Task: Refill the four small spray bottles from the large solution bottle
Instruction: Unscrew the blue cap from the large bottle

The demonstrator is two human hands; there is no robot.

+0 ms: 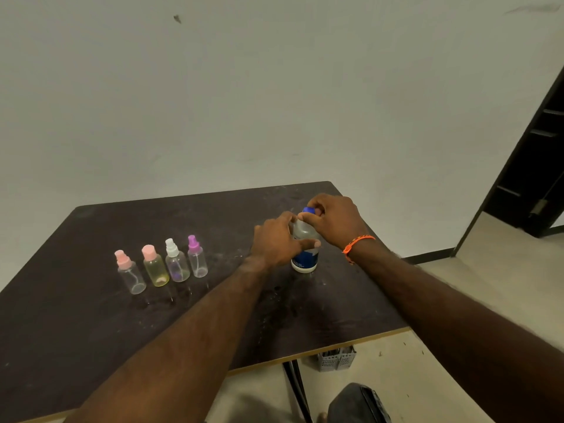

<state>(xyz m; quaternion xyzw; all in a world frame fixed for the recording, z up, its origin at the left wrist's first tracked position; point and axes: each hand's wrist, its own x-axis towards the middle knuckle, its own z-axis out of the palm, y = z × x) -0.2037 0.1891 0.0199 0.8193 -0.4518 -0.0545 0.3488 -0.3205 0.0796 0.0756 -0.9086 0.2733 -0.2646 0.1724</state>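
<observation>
The left hand [276,239] is wrapped around the body of the large solution bottle [304,257], fingers curled against its clear upper part, thumb across the front. Just beyond it, the right hand [334,219], an orange wristband [355,243] on its wrist, is closed over the bottle's blue cap [309,210], fingertips pinching it from above. The bottle stands upright on the dark worktop [91,346], toward the right edge and nearer the far edge than the near one. To its left, well apart, four small spray bottles stand in a slanting row near the worktop's middle: the pink-nozzle bottle [131,273] nearest the left edge, then the yellowish pink-capped bottle [155,267], the white-nozzle bottle [176,262], and the purple-nozzle bottle [197,257] closest to the hands. All four are capped.
</observation>
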